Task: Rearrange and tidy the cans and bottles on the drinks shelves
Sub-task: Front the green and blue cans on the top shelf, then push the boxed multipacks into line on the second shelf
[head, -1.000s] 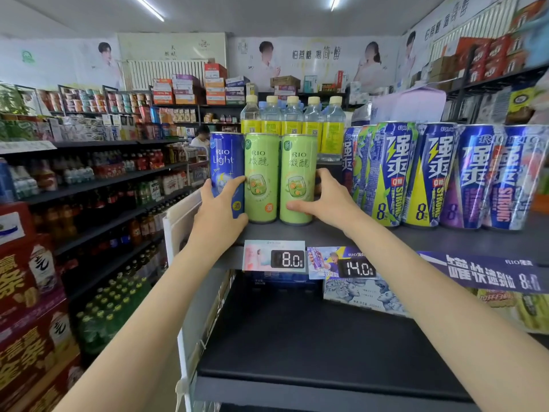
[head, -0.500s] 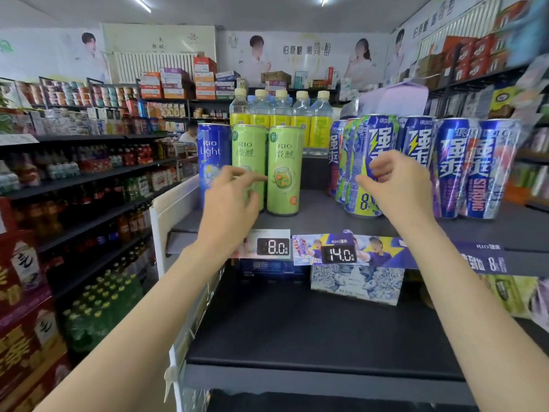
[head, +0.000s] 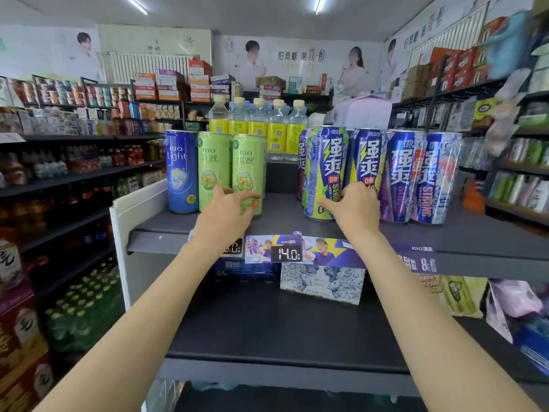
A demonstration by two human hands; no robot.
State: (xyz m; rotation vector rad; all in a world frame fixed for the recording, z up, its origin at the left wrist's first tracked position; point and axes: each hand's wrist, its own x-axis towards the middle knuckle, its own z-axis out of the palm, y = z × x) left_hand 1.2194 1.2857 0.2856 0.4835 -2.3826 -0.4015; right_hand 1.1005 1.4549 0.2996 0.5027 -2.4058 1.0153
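You are reaching both hands out over the upper shelf [head: 285, 209], where the cans are standing. Your left hand [head: 225, 214] is hovering in front of the two green cans, fingers spread and loosely extended, gripping nothing; its fingertips are lying over the foot of the right green can [head: 249, 171], though whether they are actually touching it is not clear. The left green can [head: 214, 168] is standing just beside it, and the blue RIO Light can [head: 181, 171] is sitting at the left end of that little row, all three upright and close together.

Your right hand [head: 353, 208] is resting against the base of the green-and-blue can [head: 325, 171], fingers curling onto its lower side, while the can is tilting a little to the left. Whether you are properly gripping it or only touching it cannot be told. Just to its right, three more blue cans [head: 404, 173] are leaning in a tight group.

Behind the cans, a row of bottles [head: 258, 126] with pale caps and yellow labels is standing at the back of the shelf. On the shelf edge below your hands, a price tag [head: 286, 253] is reading 14.0
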